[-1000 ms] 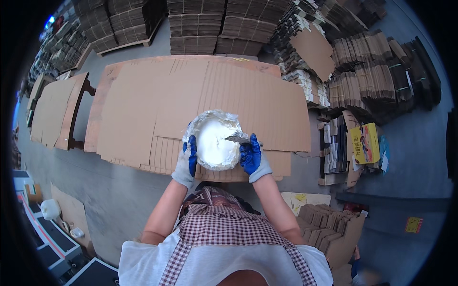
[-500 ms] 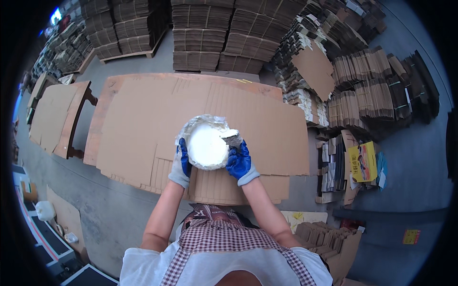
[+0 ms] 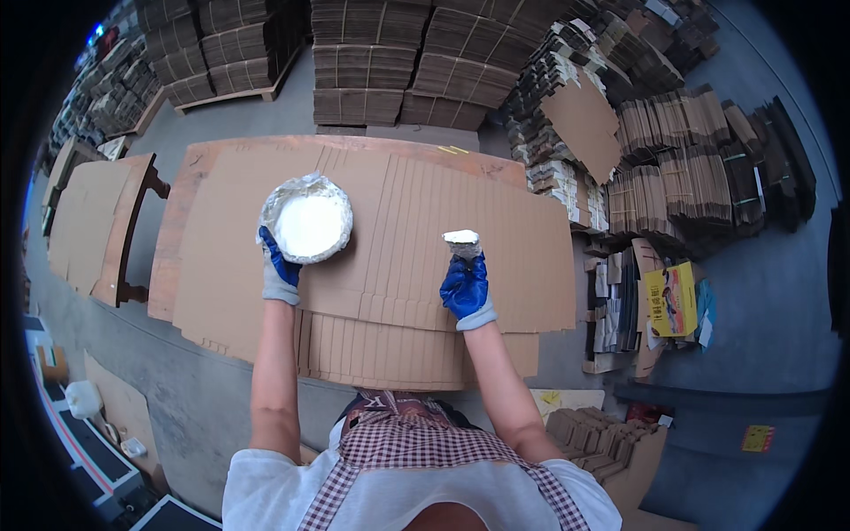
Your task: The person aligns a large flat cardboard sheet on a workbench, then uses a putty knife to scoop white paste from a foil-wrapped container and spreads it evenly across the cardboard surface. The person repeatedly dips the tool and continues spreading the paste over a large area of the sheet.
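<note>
Paste bowl, lined with crumpled, shiny wrap, is held over the left part of the cardboard; whether its base touches the surface I cannot tell. The left hand, in a blue-coated glove, closes its fingers on the bowl's near left side. Well apart, the right hand, gloved alike, pinches a flat scraper, its far edge coated with white paste.

Beneath both hands spread brown cardboard sheets, scored with parallel creases and overlapping in staggered edges toward the person. They cover most of a reddish-brown table, whose bare wood shows along the far and left sides; small yellow strips lie near its far edge. A smaller table to the left also bears cardboard.

Around them runs a grey floor. Beyond the table stand tall strapped cardboard stacks, some on a wooden pallet. On the right, flat bundles pile up, with a yellow box nearer the person. At lower left, a white jug stands beside a machine with dark panels.
</note>
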Demonstrator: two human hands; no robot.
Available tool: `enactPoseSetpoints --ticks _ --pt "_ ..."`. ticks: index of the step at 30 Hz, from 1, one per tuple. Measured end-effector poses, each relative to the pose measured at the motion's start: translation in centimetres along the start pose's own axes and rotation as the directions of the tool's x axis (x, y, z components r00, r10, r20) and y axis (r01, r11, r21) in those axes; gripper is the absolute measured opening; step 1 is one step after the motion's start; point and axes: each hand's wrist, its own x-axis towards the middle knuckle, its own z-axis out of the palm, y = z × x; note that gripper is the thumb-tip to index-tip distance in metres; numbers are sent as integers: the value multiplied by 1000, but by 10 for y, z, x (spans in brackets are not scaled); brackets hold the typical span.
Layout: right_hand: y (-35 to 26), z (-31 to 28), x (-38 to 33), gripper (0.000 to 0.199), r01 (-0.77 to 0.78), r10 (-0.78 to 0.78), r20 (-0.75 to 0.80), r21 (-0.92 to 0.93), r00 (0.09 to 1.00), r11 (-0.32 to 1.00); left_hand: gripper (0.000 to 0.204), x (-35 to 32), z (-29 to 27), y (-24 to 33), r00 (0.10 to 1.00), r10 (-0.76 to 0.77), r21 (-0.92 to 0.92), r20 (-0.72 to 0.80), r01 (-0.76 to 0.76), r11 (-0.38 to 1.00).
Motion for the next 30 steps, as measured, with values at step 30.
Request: enactPoseSetpoints --ticks 30 --pt "14 -11 53 21 420 -521 -24 -561 853 714 34 -55 58 -110 830 209 852 517 -475 -221"
